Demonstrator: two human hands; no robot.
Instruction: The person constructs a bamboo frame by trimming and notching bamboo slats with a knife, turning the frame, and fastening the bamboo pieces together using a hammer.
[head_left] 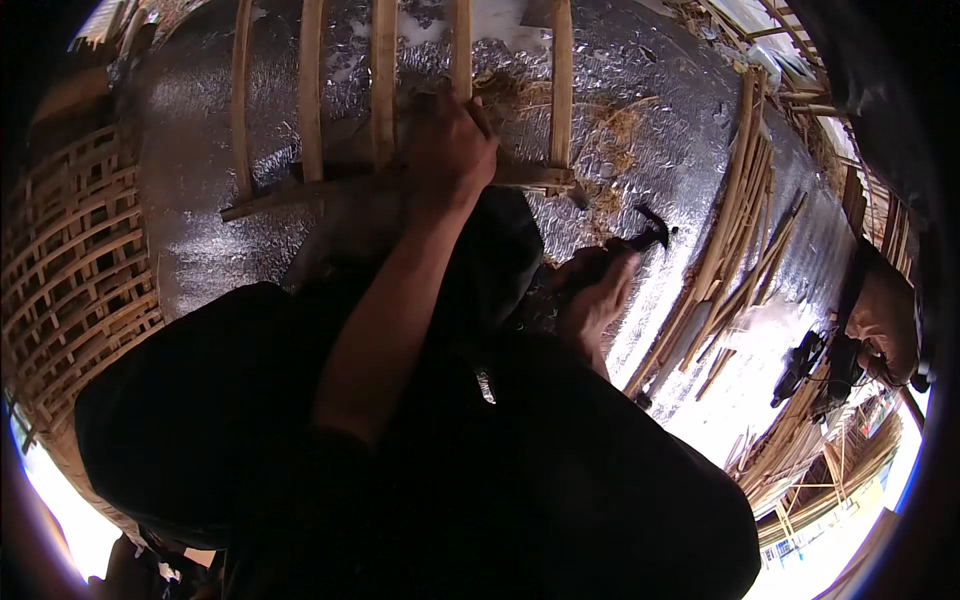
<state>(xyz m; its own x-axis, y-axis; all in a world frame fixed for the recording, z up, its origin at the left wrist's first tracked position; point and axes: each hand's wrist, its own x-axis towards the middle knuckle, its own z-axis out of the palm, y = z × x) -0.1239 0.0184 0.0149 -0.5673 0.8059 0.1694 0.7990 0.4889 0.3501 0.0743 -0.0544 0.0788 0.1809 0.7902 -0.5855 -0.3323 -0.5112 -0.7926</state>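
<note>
Person seated over a slatted wooden frame (312,90), the landmark for all positions given here; head view. The frame consists of five parallel slats meeting a crosspiece (262,205) at their near ends and lies over a crinkled silver foil sheet (205,235). The left hand (455,155) is at the frame's fourth slat from the left, just above the crosspiece; its fingers are bent against the wood, but shadow and blur make it impossible to tell whether they close around it. The right hand (598,295), beyond the crosspiece's right end, has its fingers wrapped around the handle of a hammer (652,228), whose dark head points away from the frame. Farther right of the frame lies a bundle of thin wooden strips (732,195); to its left is a woven lattice panel (75,250). Lettering: below the frame, a small pale mark (485,386) on the dark clothing (560,460) resembles print but is too small to read.
</note>
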